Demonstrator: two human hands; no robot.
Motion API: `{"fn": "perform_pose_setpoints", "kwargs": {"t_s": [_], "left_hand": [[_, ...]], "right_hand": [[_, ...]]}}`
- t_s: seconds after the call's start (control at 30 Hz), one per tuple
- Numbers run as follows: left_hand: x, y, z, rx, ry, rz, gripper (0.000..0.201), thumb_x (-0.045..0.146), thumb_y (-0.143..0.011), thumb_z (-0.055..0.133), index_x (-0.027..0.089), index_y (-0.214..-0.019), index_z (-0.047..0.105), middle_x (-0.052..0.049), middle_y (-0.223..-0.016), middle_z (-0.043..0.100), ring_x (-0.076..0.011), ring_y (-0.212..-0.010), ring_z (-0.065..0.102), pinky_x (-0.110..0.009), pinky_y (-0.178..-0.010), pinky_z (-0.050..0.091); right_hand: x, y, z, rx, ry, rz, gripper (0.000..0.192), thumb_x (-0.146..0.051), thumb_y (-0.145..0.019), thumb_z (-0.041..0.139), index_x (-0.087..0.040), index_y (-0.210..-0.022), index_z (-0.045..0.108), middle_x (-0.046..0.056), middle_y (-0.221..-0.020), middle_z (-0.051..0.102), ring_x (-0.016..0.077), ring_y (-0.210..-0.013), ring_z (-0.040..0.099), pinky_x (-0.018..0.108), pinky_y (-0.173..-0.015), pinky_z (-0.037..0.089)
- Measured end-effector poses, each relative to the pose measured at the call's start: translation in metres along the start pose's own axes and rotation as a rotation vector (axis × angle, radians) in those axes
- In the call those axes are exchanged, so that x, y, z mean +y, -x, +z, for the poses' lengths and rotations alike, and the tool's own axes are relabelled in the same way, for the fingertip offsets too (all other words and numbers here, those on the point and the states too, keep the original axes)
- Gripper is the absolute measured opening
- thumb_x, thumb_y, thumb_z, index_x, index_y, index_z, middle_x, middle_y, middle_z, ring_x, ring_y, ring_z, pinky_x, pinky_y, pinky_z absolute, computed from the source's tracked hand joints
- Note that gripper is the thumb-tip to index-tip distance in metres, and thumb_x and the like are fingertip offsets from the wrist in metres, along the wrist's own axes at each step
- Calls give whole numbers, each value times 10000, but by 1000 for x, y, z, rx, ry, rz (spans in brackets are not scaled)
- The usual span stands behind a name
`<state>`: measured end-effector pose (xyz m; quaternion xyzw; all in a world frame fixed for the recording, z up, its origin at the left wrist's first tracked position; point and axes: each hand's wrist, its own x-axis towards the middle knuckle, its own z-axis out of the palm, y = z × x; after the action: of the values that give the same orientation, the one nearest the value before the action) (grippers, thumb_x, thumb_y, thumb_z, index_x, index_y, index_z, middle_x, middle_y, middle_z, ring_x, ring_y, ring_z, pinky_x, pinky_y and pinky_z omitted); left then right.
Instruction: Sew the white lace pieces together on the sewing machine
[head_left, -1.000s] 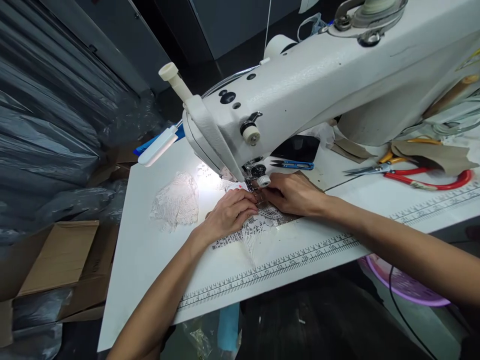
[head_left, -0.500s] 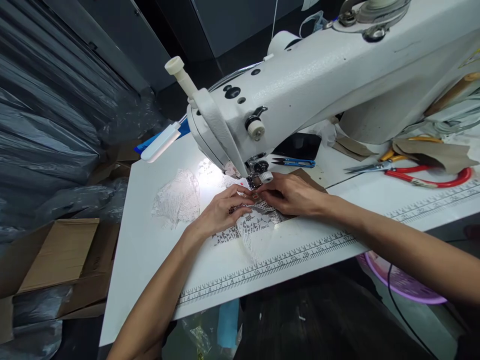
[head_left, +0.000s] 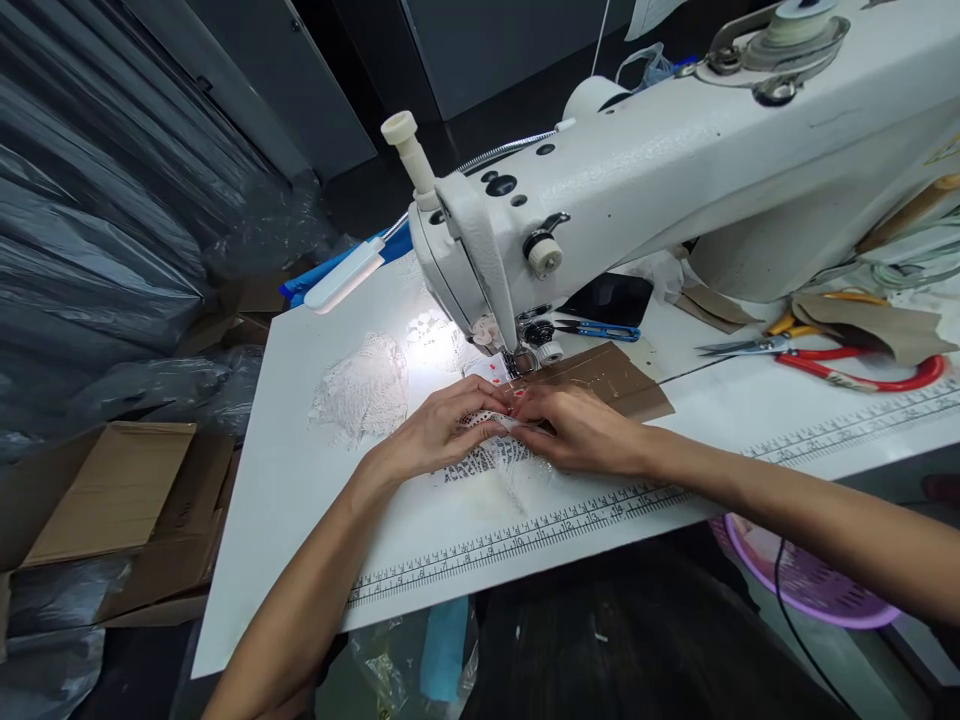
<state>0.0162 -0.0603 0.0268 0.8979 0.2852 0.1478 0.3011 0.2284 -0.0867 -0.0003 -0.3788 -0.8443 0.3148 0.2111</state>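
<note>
A white sewing machine (head_left: 600, 190) reaches across the table, its presser foot (head_left: 519, 362) just beyond my fingertips. White lace fabric (head_left: 499, 455) lies in front of the foot, and both hands pinch its edge. My left hand (head_left: 446, 425) is closed on the lace from the left, thumb toward me. From the right, my right hand (head_left: 574, 425) is closed on the same piece, its fingertips nearly meeting the left ones. A brown card (head_left: 607, 378) lies flat beside the foot, partly under my right hand. Left of the needle sits a bunched heap of white lace (head_left: 364, 385).
Blue thread snips (head_left: 600, 330) and a black phone (head_left: 611, 298) lie behind the needle area. Red-handled scissors (head_left: 862, 370) rest at the right. A printed ruler (head_left: 525, 543) runs along the front edge. Cardboard boxes (head_left: 112, 490) stand left; a purple basket (head_left: 817, 590) is below right.
My right hand has drawn back toward me from the presser foot, uncovering more of the brown card. Both hands now pinch the lace edge closer together. The view has shifted slightly.
</note>
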Motion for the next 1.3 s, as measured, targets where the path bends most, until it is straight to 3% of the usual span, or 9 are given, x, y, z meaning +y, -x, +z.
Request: {"fn": "perform_pose_setpoints", "kwargs": {"t_s": [0.2,0.3,0.5,0.63,0.73,0.87,0.97,1.13,1.3], "left_hand": [[6,13,-9,26,128,-137,232,268,-971,452,182,-1025,661,-82,-1013,643,-149,-912,617,-281,-775,526],[8,10,-23,-17,144,-266,287,346,-968,453,160,-974,672,-40,-772,645,-109,-658,582,-217,-571,466],[-2,-30,-38,-22,-195,-341,276,435,-873,596,188,-891,716,-5,-689,652,-101,-560,532,-219,-504,369],[-18,-39,-13,97,-612,-252,271,420,-838,650,155,-873,692,-72,-821,674,-185,-688,613,-261,-535,426],[-21,-19,1,343,-806,0,217,341,-880,612,125,-889,637,-110,-889,665,-201,-747,621,-286,-570,481],[-12,11,5,201,-610,333,181,286,-894,581,128,-978,604,-82,-919,656,-163,-794,633,-272,-633,546],[-8,16,14,88,-576,358,136,219,-916,533,129,-990,605,-87,-941,660,-156,-778,631,-290,-650,560],[-15,8,35,212,-591,328,118,167,-931,511,128,-877,608,-72,-851,662,-154,-744,620,-309,-674,562],[-17,8,41,278,-456,298,69,171,-910,556,148,-900,620,-58,-913,665,-142,-795,621,-310,-725,557]], "right_hand": [[-2,4,-9,-103,-258,87,215,-316,-902,537,-154,-776,602,-2,-699,588,99,-618,507,246,-587,370],[-3,-1,-1,-149,-538,171,255,-375,-907,538,-158,-772,547,-22,-672,534,88,-588,518,211,-523,387],[-15,-15,15,-107,-833,518,219,-365,-938,508,-156,-872,510,32,-699,650,105,-524,611,200,-477,460],[-4,-8,-8,-283,-507,505,311,-432,-912,515,-152,-786,562,59,-699,677,117,-516,591,227,-486,435],[18,0,-29,-55,-2,315,259,-375,-891,535,-165,-774,631,41,-683,657,134,-603,572,245,-551,368],[39,-5,-30,66,268,38,291,-345,-935,442,-190,-996,680,48,-776,665,140,-634,538,258,-562,299],[39,-15,-19,-20,426,-102,361,-343,-951,392,-253,-1234,597,76,-948,662,152,-651,531,264,-528,237],[33,-22,-13,-95,554,-78,396,-325,-947,386,-279,-1310,537,100,-1071,623,157,-688,526,268,-494,170],[37,-16,-15,-18,511,-105,411,-312,-956,378,-257,-1327,547,108,-1087,617,156,-722,521,257,-514,230]]}}
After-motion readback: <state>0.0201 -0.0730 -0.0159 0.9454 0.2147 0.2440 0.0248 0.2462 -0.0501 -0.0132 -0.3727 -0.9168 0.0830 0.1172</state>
